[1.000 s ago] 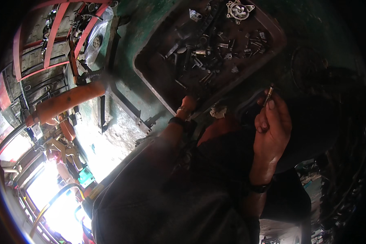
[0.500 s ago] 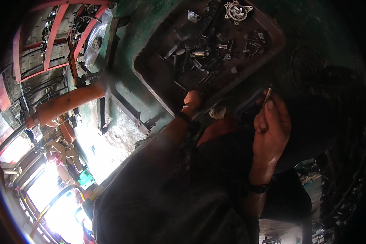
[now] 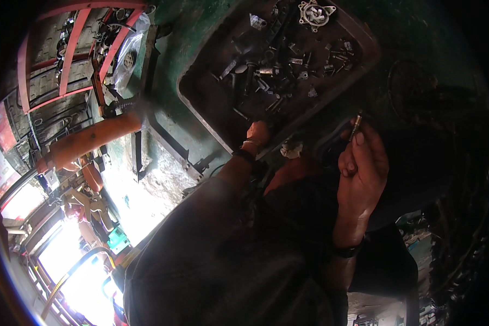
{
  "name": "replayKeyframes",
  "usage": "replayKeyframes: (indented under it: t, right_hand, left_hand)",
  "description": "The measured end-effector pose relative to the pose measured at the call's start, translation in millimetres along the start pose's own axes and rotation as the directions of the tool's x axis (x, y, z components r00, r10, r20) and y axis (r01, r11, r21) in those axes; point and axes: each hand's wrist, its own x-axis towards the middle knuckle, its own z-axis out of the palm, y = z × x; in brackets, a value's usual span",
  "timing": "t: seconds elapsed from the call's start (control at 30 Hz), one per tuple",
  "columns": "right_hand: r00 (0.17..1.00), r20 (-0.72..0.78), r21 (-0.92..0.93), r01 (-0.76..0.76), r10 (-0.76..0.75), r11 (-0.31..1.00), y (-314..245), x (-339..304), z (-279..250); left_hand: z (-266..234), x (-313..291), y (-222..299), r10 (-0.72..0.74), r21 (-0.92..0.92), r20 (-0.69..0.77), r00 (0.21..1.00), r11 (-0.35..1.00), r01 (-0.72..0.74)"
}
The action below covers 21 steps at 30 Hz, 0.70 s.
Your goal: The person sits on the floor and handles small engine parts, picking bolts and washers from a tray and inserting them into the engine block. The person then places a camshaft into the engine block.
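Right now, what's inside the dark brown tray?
The tray holds a pale metal ring, a slim rod-like piece and many loose metal parts. What lies under the left hand is covered; the tray's far end leaves the frame.

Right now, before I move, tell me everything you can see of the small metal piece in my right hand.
The small metal piece is slim and rod-like, apparently metal, with a brassy glint along its shaft and darker ends. Finer details, such as any thread, are too small to tell. It stands nearly upright in the picture, its top leaning slightly right. Your right hand pinches it toward its lower end, covering part of it. In the picture, it appears outside the tray.
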Motion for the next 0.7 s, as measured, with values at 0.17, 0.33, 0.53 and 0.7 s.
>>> replayKeyframes:
  t: [0.17,0.33,0.53,0.7]
  right_hand:
    - [1.0,0.009,0.004,0.013,-0.013,1.0,2,0,-3]
    - [0.998,0.051,0.009,0.021,-0.022,1.0,3,1,-4]
    - [1.0,0.027,0.003,0.003,-0.003,1.0,4,1,-5]
    - [1.0,0.028,0.007,0.0,0.0,1.0,4,0,-5]
  left_hand:
    - [-26,-17,4,-0.045,-0.235,0.092,0.995,0.97,0.066]
    - [-46,-31,-11,0.038,-0.658,0.276,0.96,0.736,0.16]
    - [-60,-25,-30,0.267,-0.913,0.371,0.889,0.277,0.298]
    - [-81,-34,-17,0.348,-0.938,0.336,0.875,0.207,0.278]
